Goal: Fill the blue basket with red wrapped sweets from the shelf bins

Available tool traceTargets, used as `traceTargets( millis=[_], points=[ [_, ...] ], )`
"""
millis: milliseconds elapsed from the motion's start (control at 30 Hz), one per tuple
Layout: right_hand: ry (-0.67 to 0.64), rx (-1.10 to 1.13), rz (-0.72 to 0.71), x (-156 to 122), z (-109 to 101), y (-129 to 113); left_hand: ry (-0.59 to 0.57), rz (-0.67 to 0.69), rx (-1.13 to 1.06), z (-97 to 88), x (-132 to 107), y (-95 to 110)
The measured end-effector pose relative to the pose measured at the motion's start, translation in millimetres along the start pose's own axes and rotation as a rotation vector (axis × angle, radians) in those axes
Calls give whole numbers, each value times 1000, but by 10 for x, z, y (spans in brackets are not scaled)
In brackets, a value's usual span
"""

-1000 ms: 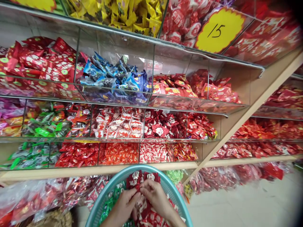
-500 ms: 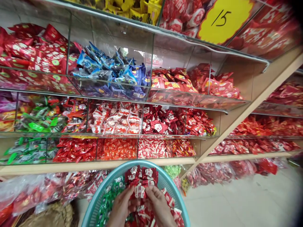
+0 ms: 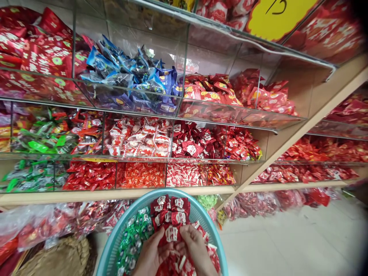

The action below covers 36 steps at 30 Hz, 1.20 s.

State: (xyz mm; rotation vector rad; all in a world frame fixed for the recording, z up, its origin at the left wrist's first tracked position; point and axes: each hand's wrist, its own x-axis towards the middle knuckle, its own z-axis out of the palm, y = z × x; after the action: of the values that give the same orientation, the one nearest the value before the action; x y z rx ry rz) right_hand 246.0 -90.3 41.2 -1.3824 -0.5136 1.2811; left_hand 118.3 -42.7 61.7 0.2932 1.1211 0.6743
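Between my two hands is a dark red candy packet [image 3: 171,233] with white print, pinched at its sides. My left hand [image 3: 151,253] grips its left edge and my right hand [image 3: 196,249] its right edge. Both hands are over a teal plastic basket [image 3: 110,239]. Similar dark red packets [image 3: 179,207] lie in rows just beyond, at the basket's far side. Green wrapped candies [image 3: 132,239] fill its left part. Red and white wrapped candies [image 3: 212,257] lie on the right and under my hands.
Ahead stands a shelf rack with clear bins of wrapped candies, among them blue packets [image 3: 123,73] and dark red packets [image 3: 192,142]. A yellow price tag [image 3: 276,19] hangs at upper right. Bagged candies [image 3: 253,205] and a woven basket [image 3: 83,253] sit low down. Tiled floor [image 3: 267,241] shows at right.
My hands have drawn the held packet slightly nearer, away from the rows of dark red packets, showing more of those rows. The view has tilted down and shelf items sit higher in it.
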Motion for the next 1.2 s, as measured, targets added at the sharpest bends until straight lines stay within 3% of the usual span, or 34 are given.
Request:
traceTargets(
  millis=[200,433,567,767,933,1200],
  points=[
    [31,-98,-50,74,29,-56,-35,59,79,-109,-1,46],
    [153,-260,-221,184,-149,-200,-2,194,176,-313,61,134],
    [114,-289,-200,168,-144,-198,-40,257,327,-362,130,127],
    [68,-366,-143,130,17,-113,-175,367,800,-384,161,-16],
    [27,-381,-129,133,121,-115,-123,589,1167,-351,131,-103],
    [13,-356,-153,228,198,-203,-166,662,1245,-252,58,-67]
  ],
)
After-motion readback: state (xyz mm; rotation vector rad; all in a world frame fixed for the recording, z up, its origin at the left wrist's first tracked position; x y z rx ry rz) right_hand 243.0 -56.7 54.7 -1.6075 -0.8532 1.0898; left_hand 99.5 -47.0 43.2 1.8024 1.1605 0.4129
